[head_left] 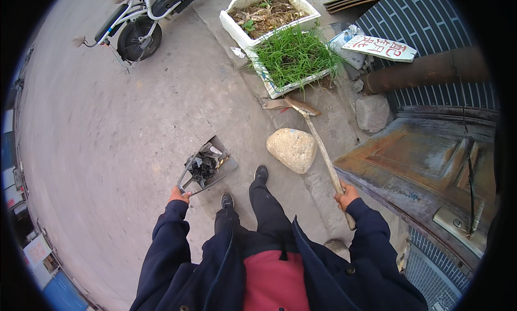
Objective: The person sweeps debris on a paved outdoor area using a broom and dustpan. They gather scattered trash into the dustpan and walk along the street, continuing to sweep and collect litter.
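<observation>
My left hand [179, 194] is closed round the looped handle of a dark metal dustpan [228, 165], held left of my feet. Black crumpled plastic [203, 168] and other scraps lie in the pan. In my right hand [346, 197] is the lower part of a long wooden-handled tool [324, 152]. Its brown crosswise head [305, 107] reaches the ground by the front planter; whether it is a broom or a hoe I cannot tell. A flat brownish piece [276, 104] lies against the head's left end. Close to the handle's left side sits a large pale stone [292, 150].
Ahead stand two white foam planters, one with green grassy plants [293, 58], one with dry leaves [266, 14]. A scooter [141, 36] is parked far left. On the right are a worn wooden door panel [404, 155], a rusty pipe [431, 71], a grey rock [372, 113] and a lettered board [379, 47].
</observation>
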